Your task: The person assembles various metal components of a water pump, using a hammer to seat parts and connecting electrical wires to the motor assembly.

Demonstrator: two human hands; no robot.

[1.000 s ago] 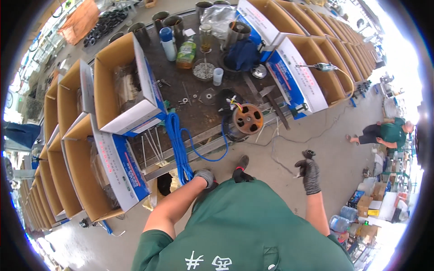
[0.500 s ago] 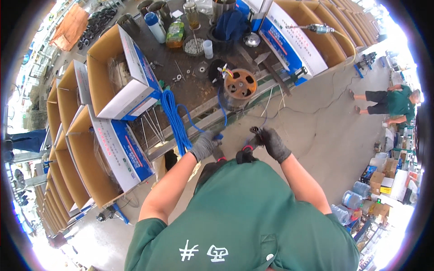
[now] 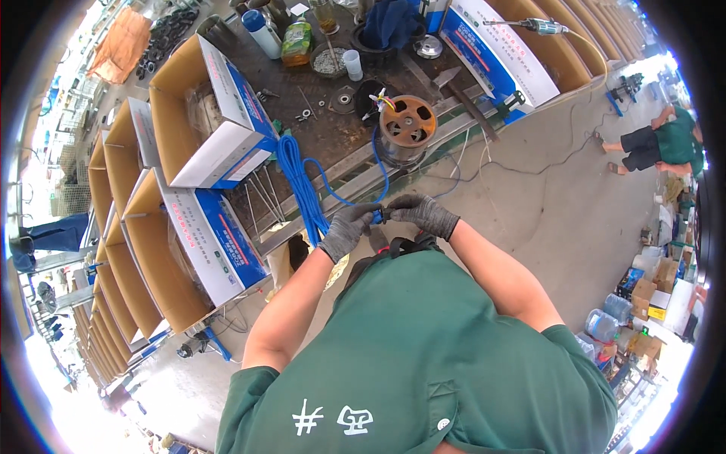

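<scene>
Both my hands wear grey gloves and meet in front of my waist. My left hand is closed on the end of a blue cable, whose coiled bundle hangs over the bench edge beside it. A loop of that cable runs up to a metal cylinder with a rusty, holed top and coloured wires. Fingers of my right hand pinch a small dark part against the cable end. The glove hides most of this part, so its kind is unclear.
On the dark workbench stand a blue bottle, a bowl of small pale pieces, a white cup and a hammer. Open cardboard boxes line the left. A person in green stands at far right.
My right hand has moved left with the small dark part and now meets my left hand at the cable end. The left hand has shifted slightly right and up. The view has shifted a little.
</scene>
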